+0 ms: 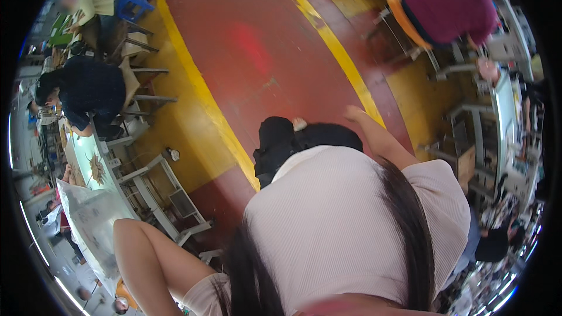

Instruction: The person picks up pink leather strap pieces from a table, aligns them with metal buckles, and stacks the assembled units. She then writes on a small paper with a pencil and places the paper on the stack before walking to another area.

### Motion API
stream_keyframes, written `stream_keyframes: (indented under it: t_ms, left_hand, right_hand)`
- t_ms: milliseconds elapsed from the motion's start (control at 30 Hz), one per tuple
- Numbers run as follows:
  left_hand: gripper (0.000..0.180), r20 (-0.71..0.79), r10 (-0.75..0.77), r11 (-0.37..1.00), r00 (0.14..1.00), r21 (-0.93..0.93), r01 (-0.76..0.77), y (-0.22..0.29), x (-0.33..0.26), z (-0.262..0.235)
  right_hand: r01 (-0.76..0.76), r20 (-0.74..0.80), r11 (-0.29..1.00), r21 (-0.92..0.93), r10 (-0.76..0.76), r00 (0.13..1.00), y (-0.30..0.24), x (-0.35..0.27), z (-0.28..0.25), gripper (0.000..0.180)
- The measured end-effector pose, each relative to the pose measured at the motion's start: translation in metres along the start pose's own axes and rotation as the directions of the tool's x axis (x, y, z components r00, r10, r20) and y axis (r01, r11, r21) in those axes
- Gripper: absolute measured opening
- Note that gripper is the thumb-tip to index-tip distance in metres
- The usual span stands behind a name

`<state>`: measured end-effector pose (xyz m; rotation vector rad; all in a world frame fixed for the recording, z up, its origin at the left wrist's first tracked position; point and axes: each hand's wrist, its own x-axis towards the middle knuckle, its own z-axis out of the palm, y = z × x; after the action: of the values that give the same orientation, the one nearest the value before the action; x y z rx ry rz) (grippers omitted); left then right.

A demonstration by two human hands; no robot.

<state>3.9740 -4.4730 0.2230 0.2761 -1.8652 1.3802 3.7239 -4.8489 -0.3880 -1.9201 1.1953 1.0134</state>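
Note:
I look down on my own body: a pale ribbed top (345,222), long dark hair (410,222) and black trousers (281,140), with a white shoe tip (300,123) on the red floor (257,52). My right hand (353,112) reaches out ahead of my right side over the floor near a yellow line (339,52). It holds nothing and its fingers look loose. My left arm (137,246) is bent with the elbow out beside a workbench at lower left. Its hand is outside the picture.
Yellow stripes border the red aisle. On the left, a long workbench (88,199) with metal legs has two seated people (88,88) and blue stools (130,0). At upper right a person in a magenta top (451,0) sits on an orange chair by more benches (503,111).

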Motion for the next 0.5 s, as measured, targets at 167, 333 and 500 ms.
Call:
stream_keyframes:
  t_ms: [167,333,500]
  left_hand:
    - [0.042,0.271,0.053,0.991,0.961,0.102,-0.083,-0.112,-0.123,0.020]
    - [0.027,0.198,0.210,0.833,0.957,0.476,-0.281,-0.259,-0.293,0.051]
    - [0.022,0.214,0.085,0.973,0.973,0.191,-0.128,-0.426,-0.413,0.088]
  right_hand:
    - [0.630,-0.499,0.775,-0.043,-0.563,0.659,-0.283,0.134,-0.275,0.027]
    - [0.744,-0.638,0.624,0.239,-0.477,0.605,-0.438,0.215,-0.441,0.026]
    - [0.439,-0.393,0.897,0.053,-0.385,0.835,-0.391,0.276,-0.467,0.033]
